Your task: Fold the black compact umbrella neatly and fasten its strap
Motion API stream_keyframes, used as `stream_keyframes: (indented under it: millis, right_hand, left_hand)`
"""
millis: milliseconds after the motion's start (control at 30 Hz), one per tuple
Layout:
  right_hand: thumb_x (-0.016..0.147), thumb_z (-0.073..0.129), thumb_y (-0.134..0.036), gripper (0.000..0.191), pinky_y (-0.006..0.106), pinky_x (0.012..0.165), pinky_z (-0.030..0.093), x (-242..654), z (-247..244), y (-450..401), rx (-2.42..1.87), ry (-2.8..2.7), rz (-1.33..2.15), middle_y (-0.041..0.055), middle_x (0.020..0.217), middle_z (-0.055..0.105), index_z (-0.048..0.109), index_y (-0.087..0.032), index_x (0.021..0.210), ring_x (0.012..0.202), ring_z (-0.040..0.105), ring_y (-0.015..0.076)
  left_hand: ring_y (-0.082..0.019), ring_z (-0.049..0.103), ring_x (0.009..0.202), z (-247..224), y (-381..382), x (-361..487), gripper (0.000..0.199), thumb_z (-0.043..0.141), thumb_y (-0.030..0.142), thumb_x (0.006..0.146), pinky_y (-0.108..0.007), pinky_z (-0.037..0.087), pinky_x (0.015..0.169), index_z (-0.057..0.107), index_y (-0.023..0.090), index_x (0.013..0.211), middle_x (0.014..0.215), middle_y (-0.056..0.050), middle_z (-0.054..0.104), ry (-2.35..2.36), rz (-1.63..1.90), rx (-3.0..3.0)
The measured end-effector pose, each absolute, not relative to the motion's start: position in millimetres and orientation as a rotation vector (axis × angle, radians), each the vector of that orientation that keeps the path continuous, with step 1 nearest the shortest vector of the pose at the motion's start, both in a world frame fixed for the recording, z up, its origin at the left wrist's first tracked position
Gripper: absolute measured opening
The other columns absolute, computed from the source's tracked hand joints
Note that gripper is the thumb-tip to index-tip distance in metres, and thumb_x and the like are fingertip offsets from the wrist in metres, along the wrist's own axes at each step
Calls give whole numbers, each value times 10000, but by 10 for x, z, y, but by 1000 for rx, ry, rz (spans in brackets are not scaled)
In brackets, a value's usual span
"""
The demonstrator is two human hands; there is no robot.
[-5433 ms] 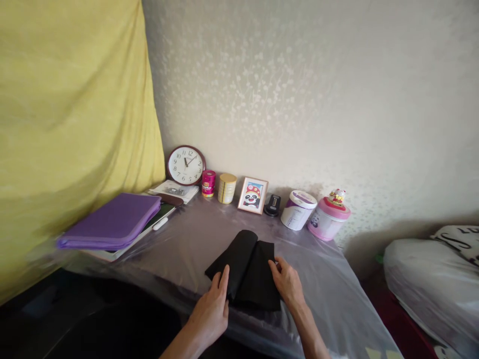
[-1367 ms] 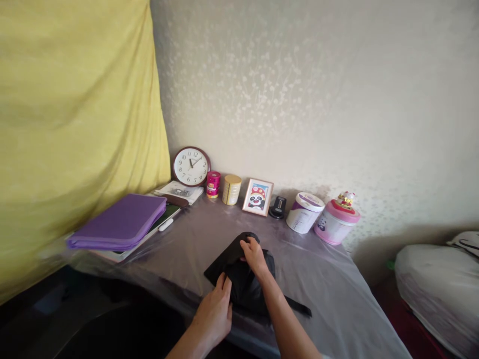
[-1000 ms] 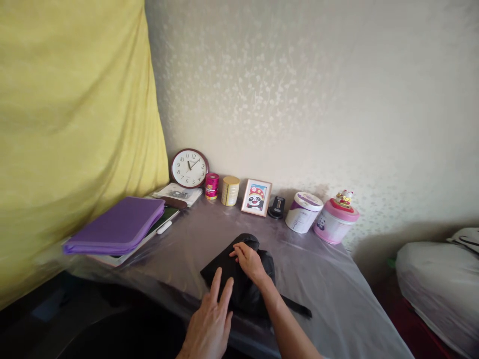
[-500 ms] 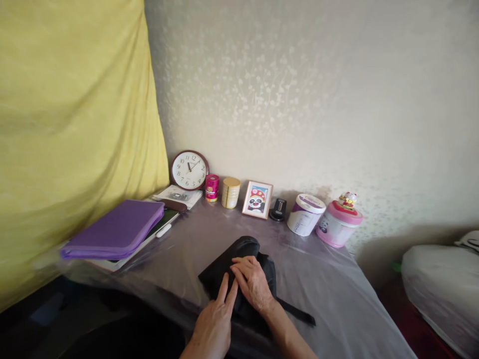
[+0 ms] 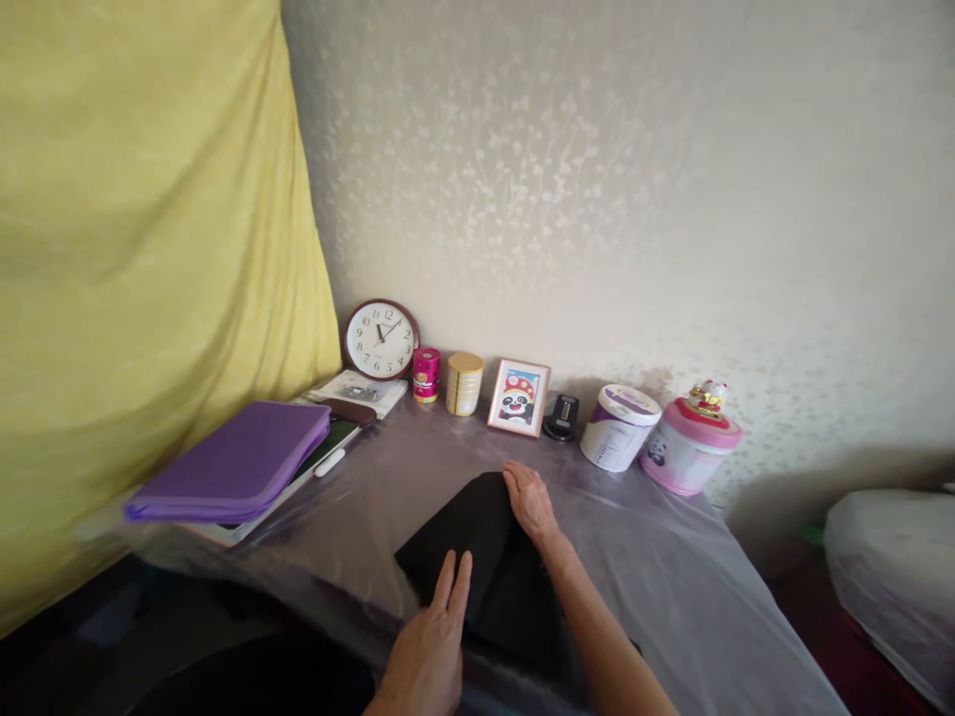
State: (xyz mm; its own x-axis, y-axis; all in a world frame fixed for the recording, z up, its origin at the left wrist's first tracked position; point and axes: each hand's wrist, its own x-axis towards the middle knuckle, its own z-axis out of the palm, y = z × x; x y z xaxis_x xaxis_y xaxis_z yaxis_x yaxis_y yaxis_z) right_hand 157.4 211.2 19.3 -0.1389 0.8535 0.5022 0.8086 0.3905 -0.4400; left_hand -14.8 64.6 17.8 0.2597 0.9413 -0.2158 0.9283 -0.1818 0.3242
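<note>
The black cloth (image 5: pixel 486 537) lies on the counter (image 5: pixel 642 542) in front of the picture frame (image 5: pixel 520 398). The folding looks only part done: one side bends over, but there is still a gap and a bump to flatten. The left hand (image 5: pixel 433 641) lays two straight fingers on it, close together. The right hand (image 5: pixel 531 503) bends over the far corner. I can't tell if either one pinches. Left of the frame are a yellow tin (image 5: pixel 464 384) and a red tin (image 5: pixel 426 376); right of it, a white tub (image 5: pixel 621 430) and a pink tub (image 5: pixel 690 452). I can't see inside any.
</note>
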Motion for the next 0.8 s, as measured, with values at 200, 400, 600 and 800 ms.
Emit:
stream_keyframes:
  millis: [200, 400, 600, 800]
  right_hand:
    - [908, 391, -259, 270, 370, 990, 338, 1375, 223, 1491, -1037, -2238, 198, 37, 1044, 654, 620, -245, 1050, 1080, 520, 173]
    - [905, 354, -253, 320, 392, 1000, 318, 1437, 20, 1992, -1358, -2103, 78, 61, 1185, 595, 614, -218, 1088, 1173, 463, 193]
    - [845, 417, -293, 309, 358, 947, 374, 1676, 20, 2155, -1442, -1854, 215, 68, 1102, 633, 625, -214, 1060, 1046, 546, 209]
    - [724, 495, -534, 424, 404, 863, 427, 2280, 25, 1919, -1350, -1344, 661, 114, 936, 679, 671, -169, 850, 941, 599, 261]
  left_hand:
    - [-161, 591, 978, 104, 663, -172, 826, 283, -42, 687, -239, 439, 794, -59, 196, 1400, 1481, -89, -37, 1650, 114, 2121]
    - [-161, 519, 1106, 85, 681, -176, 876, 321, -62, 648, -199, 387, 869, -56, 182, 1400, 1488, -75, -21, 1656, 174, 2072]
    - [-154, 458, 1170, 108, 725, -241, 906, 395, -28, 619, -184, 337, 926, 11, 187, 1411, 1454, -91, 211, 1620, 295, 2022]
    - [-197, 398, 1215, 281, 665, -483, 826, 453, 133, 653, -283, 322, 999, 126, 185, 1409, 1348, -80, 404, 1422, 609, 2014]
